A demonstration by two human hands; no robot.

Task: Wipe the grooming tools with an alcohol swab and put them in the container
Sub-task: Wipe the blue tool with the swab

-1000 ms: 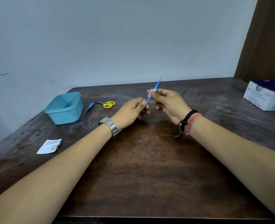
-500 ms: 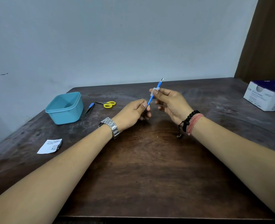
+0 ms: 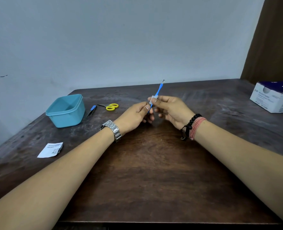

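My left hand (image 3: 134, 116) pinching the lower end of the blue tool (image 3: 157, 92), my right hand (image 3: 172, 110) pinching the white swab (image 3: 154, 99) around its shaft, above the surface (image 3: 154, 171), teal container (image 3: 66, 110) far left, yellow scissors (image 3: 110, 107) beside it

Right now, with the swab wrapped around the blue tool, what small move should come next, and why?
Probably slide the swab, pinched by the right hand, up toward the metal tip, while the left hand holds the blue tool at its lower end. The upper part looks not yet covered.
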